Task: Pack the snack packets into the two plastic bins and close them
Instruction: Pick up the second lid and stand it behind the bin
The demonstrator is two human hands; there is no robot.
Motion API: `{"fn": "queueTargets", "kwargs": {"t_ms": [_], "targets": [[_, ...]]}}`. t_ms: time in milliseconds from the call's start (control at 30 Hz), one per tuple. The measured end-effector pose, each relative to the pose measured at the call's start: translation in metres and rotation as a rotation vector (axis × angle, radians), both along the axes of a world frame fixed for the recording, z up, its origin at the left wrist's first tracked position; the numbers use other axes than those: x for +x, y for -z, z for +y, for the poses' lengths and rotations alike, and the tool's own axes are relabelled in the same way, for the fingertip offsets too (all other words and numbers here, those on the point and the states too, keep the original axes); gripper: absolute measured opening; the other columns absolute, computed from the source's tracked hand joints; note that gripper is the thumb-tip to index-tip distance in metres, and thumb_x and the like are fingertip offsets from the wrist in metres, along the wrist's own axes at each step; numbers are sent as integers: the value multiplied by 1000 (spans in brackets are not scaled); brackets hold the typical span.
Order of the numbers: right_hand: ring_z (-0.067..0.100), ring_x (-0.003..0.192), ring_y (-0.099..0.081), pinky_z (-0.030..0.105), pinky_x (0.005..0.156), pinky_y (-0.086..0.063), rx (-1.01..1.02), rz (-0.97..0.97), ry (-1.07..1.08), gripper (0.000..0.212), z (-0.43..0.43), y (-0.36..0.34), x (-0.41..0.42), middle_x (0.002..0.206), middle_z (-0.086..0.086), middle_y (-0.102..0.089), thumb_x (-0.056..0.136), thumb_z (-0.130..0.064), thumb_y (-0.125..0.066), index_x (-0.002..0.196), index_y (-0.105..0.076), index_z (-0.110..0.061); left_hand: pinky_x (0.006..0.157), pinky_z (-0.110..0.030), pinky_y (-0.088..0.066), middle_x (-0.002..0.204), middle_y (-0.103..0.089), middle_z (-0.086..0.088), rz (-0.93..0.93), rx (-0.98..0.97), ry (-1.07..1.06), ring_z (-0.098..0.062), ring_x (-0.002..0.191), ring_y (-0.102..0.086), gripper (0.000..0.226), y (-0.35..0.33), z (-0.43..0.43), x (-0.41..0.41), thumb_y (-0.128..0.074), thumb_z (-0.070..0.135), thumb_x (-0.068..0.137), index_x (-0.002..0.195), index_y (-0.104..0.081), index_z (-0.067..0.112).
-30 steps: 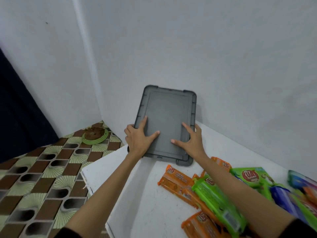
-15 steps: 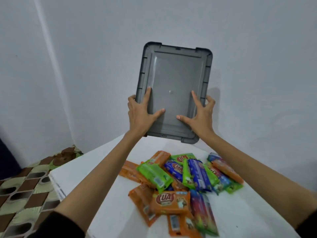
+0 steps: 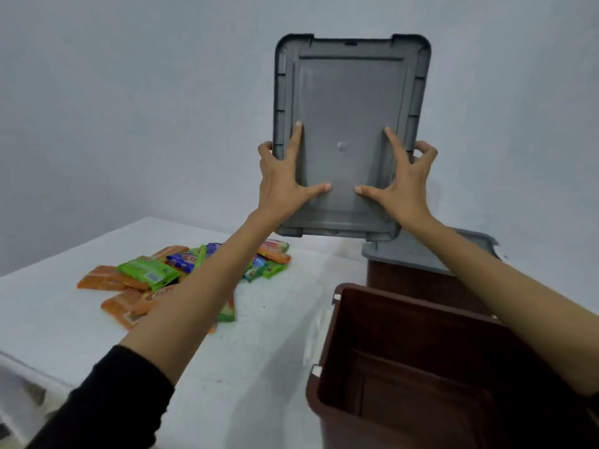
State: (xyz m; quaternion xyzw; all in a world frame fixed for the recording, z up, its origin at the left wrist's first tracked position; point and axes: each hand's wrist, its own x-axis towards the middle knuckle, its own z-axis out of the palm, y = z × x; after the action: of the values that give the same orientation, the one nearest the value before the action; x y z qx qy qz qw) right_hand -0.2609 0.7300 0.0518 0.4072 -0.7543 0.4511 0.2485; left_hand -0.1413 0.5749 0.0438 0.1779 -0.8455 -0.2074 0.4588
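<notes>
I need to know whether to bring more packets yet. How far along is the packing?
Barely begun. Done: the near brown bin stands open, with no packets inside. In hand: the left hand and right hand hold its grey lid up in the air. Left: the whole pile of snack packets lies on the white table; the far bin has its lid on; both need filling and closing.

We see a white bench (image 3: 64,319) set against a pale wall. On its far left part lies a loose heap of snack packets (image 3: 181,280), orange, green and blue, overlapping one another. At the right, near us, an open brown bin (image 3: 327,351) stands on the bench; just behind it stands a second brown bin (image 3: 405,280) with a grey lid (image 3: 421,254) on top.
</notes>
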Motion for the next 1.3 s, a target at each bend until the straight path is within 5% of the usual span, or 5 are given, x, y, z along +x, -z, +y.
{"fn": "queueTargets", "kwargs": {"t_ms": [400,867,1300], "targets": [[33,129,-28,36,111,-31,27,-96,241,102,131,67,-20,138,20,-19,64,-21,-84,146,-23,-31,114,-40,-27,139,-11,-19,-93,72,200,-37,134,-20,124,62,120,-58,-86,33,59,147,1,36],[35,140,-13,38,114,-23,165,-257,370,100,145,116,-17,147,21,-8,74,-17,-77,148,-11,-33,115,-40,-18,147,-2,-19,-259,74,275,-36,139,-11,119,100,128,-75,-83,27,65,147,4,35],[37,141,-9,44,103,-40,333,-340,447,93,142,126,-24,151,21,3,80,-32,-70,148,-7,-33,115,-38,-18,154,16,-14,-384,94,309,-32,144,-1,108,118,121,-85,-80,28,70,149,-5,30]]}}
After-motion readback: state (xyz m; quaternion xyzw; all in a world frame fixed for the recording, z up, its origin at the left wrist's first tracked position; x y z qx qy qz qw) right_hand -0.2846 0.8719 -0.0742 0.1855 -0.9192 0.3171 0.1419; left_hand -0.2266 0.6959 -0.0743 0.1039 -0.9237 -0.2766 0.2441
